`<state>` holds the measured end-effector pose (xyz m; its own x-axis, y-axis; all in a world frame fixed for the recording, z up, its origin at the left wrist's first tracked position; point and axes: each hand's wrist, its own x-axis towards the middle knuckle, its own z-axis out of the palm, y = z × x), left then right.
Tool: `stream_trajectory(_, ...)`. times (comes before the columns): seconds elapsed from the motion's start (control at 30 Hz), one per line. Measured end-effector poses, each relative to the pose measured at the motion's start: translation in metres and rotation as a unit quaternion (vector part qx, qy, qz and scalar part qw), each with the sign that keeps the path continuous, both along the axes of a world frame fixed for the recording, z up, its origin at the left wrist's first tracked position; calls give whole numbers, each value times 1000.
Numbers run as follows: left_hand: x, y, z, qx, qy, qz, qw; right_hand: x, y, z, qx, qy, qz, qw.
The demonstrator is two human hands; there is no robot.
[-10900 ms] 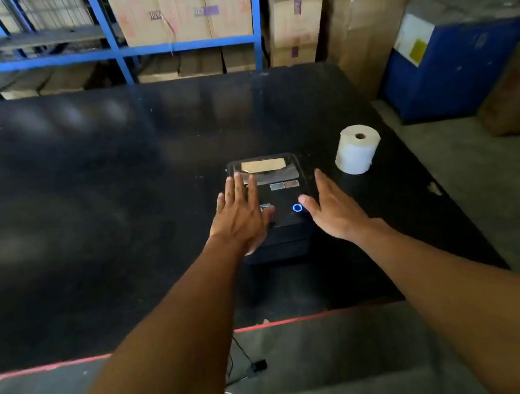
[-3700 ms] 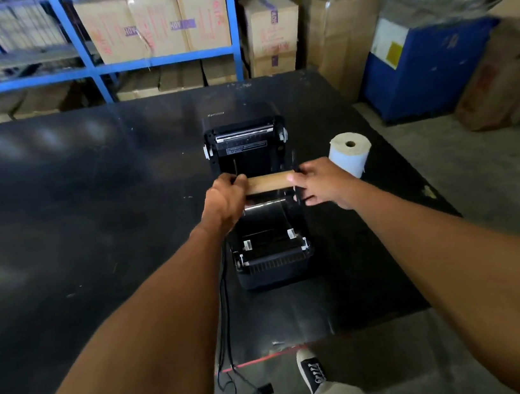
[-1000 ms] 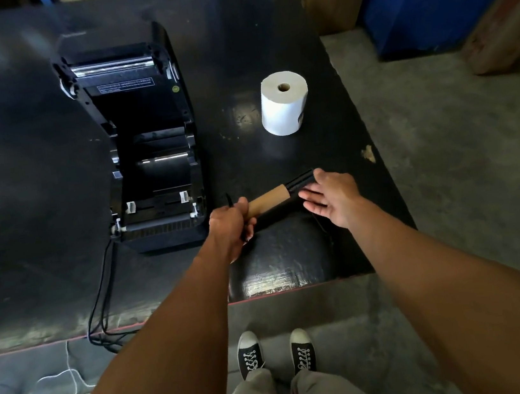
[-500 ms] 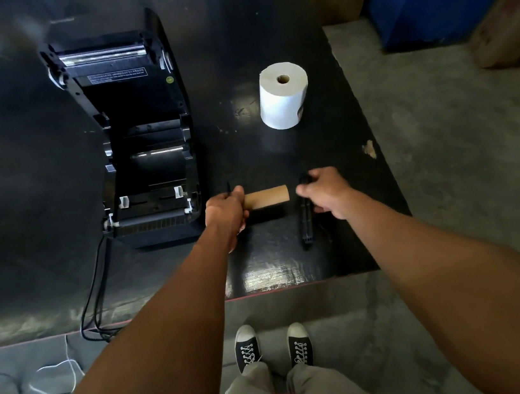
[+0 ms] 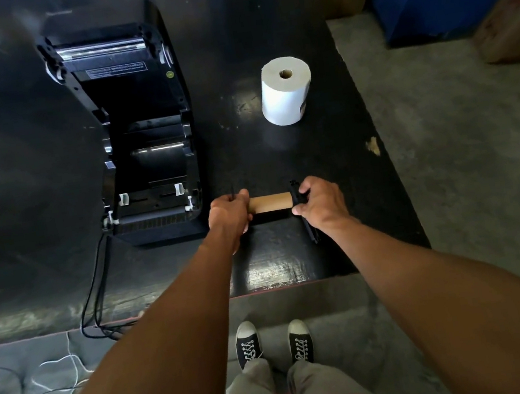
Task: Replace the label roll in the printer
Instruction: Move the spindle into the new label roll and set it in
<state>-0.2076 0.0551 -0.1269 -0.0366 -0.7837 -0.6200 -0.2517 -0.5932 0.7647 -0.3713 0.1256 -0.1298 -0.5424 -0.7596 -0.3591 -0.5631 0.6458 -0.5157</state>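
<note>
- Right hand (image 5: 318,203) has moved back in. Its fingers curl round the black end plate (image 5: 304,220), which now touches the cardboard core (image 5: 271,202).
- Left hand (image 5: 229,214) grips the core's other end, just right of the printer (image 5: 141,146) front.
- Core lies sideways, hand to hand.
- New label roll (image 5: 285,91) stands upright, right of the printer and farther back. The right hand is nearer to it.

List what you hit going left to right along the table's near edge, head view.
Open label printer → left hand → empty cardboard core → right hand, gripping the black roll-holder guide. The white label roll overlaps these, so it is omitted.
</note>
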Motion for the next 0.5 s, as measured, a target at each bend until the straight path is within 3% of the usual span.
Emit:
stream_trajectory(0.33, 2, 6, 5, -28, -98, -73, 992, 1, -2, 5, -38, 7, -68, 997)
stream_trajectory(0.43, 0, 8, 6, -28, -124, -80, 989, 4, -3, 16, -57, -71, -32, 995)
stream_trajectory(0.5, -2, 9, 8, -26, -129, -87, 987, 7, -5, 24, -16, -141, 29, 989)
